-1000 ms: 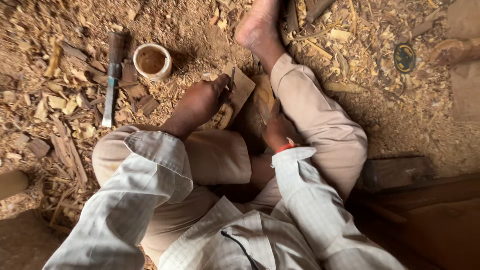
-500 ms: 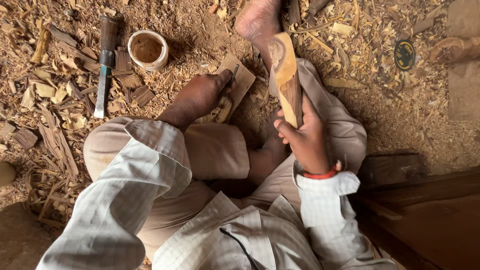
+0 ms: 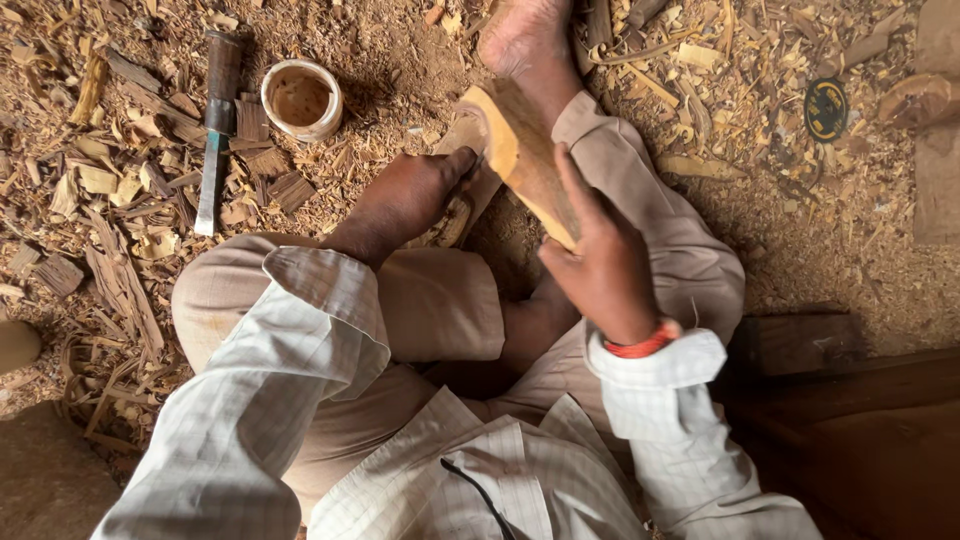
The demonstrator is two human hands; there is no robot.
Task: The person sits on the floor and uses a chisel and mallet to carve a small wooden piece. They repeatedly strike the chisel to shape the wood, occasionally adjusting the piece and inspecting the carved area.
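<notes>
Raised since the earlier frame, a carved wooden piece (image 3: 525, 160) is gripped by the right hand (image 3: 600, 265) at centre frame; the left hand (image 3: 405, 195) is closed on a wood block (image 3: 465, 185) whose slipping is risked.

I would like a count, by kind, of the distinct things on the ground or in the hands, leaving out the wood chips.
Carved pale wooden piece, held in the right hand: 1
Metal chisel with dark handle: 1
Small round white cup: 1
Round dark disc: 1
Flat wooden piece at the left hand: 1
Total: 5
</notes>
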